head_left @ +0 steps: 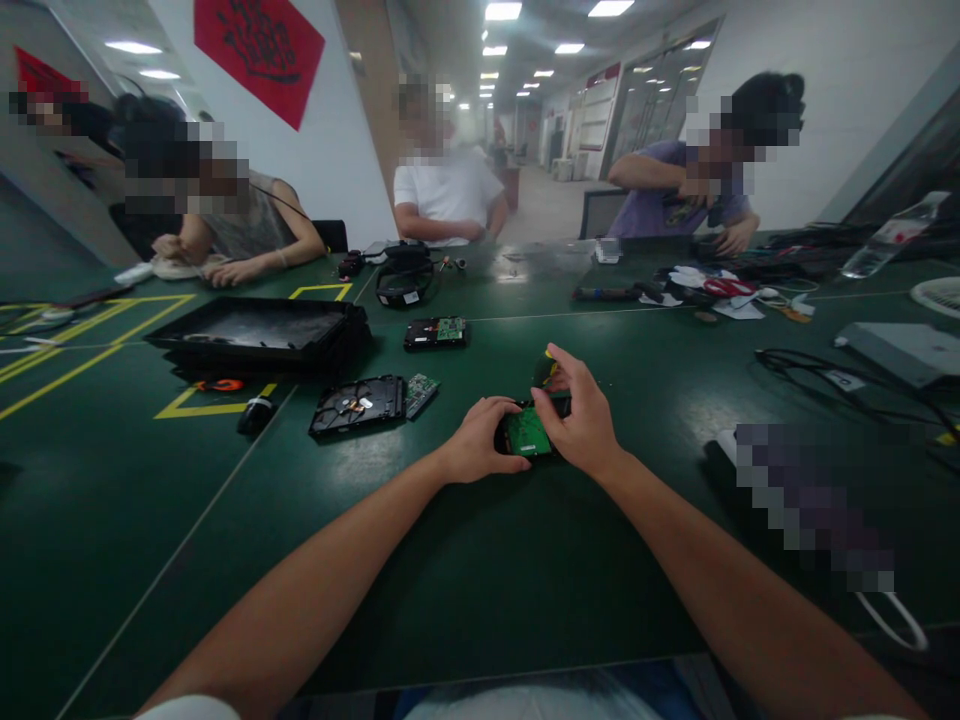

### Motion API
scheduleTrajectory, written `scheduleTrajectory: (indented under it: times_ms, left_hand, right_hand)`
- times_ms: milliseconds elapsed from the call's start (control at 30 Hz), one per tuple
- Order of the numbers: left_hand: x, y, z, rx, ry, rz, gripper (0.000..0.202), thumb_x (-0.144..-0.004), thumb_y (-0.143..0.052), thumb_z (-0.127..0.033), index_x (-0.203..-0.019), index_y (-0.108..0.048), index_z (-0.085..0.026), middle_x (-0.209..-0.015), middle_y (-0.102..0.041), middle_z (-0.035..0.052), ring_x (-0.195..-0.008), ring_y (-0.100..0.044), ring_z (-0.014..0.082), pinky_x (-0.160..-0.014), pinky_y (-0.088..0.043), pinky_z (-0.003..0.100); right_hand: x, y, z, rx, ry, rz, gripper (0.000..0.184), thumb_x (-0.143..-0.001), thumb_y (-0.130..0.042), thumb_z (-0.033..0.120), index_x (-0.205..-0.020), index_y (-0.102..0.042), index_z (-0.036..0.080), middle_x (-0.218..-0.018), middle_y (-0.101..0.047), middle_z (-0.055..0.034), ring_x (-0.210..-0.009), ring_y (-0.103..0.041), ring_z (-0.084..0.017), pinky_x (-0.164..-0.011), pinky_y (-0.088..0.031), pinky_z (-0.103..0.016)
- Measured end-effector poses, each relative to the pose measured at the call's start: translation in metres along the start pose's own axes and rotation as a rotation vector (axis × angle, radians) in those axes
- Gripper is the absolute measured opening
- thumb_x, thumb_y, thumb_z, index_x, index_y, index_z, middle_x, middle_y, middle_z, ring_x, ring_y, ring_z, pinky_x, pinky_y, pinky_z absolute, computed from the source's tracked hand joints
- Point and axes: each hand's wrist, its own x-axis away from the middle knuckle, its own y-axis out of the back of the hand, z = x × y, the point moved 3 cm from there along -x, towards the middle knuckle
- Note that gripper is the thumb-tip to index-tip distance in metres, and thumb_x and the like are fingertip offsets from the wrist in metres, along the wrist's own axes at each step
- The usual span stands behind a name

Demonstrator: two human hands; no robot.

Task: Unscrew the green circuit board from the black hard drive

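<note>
A hard drive with a green circuit board facing up lies on the green table in front of me. My left hand is closed around its left end, thumb on the near edge and fingers on the far edge. Above the drive's right part, my right hand grips a screwdriver by its black and yellow handle. The screwdriver's tip is hidden by the fingers. To the left of my hands lie a black drive enclosure and a small loose circuit board.
Another hard drive lies farther back. Stacked black panels and a small black object are at left. A black headset-like device, cables, a grey box and a bottle are around. Three people sit across the table.
</note>
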Motion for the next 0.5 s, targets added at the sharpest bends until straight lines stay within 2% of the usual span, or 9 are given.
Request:
scheduleTrajectory:
  times_ms: [67,267,400,500]
  left_hand:
    - [-0.0003,-0.0003,0.0000,0.002,-0.001,-0.004,0.080,-0.067,-0.091,-0.047,-0.134,-0.056,-0.023,-0.143,-0.056,0.0147,-0.136,-0.052,0.0371,-0.121,-0.034,0.060]
    - [-0.0008,-0.0021,0.0024,-0.003,0.001,-0.009,0.081,-0.066,-0.092,-0.048,-0.134,-0.057,-0.023,-0.142,-0.057,0.0144,-0.134,-0.053,0.0372,-0.119,-0.037,0.059]
    - [-0.0001,-0.0020,0.0023,0.006,0.000,-0.020,0.081,-0.066,-0.092,-0.047,-0.135,-0.056,-0.022,-0.142,-0.056,0.0147,-0.136,-0.052,0.0373,-0.122,-0.033,0.060]
    - [0.0002,-0.0011,0.0017,0.011,-0.003,-0.020,0.080,-0.066,-0.091,-0.047,-0.134,-0.057,-0.023,-0.142,-0.057,0.0142,-0.135,-0.053,0.0374,-0.121,-0.033,0.061]
  right_hand:
    - [-0.0001,-0.0006,0.0002,-0.013,-0.001,0.009,0.065,-0.098,-0.060,0.025,-0.157,-0.034,0.034,-0.139,-0.059,-0.0103,-0.105,-0.069,-0.025,-0.094,-0.062,-0.050]
    - [0.0002,0.0001,-0.0014,0.016,0.022,-0.045,0.065,-0.095,-0.068,0.029,-0.153,-0.040,0.034,-0.132,-0.059,-0.0104,-0.098,-0.068,-0.024,-0.092,-0.063,-0.050]
    - [0.0006,-0.0010,-0.0013,-0.003,0.012,-0.015,0.065,-0.097,-0.062,0.025,-0.156,-0.035,0.034,-0.136,-0.059,-0.0109,-0.100,-0.069,-0.024,-0.093,-0.062,-0.049]
    - [0.0005,0.0003,-0.0008,0.029,0.018,-0.045,0.066,-0.095,-0.066,0.028,-0.154,-0.037,0.033,-0.134,-0.059,-0.0108,-0.099,-0.069,-0.025,-0.089,-0.063,-0.049]
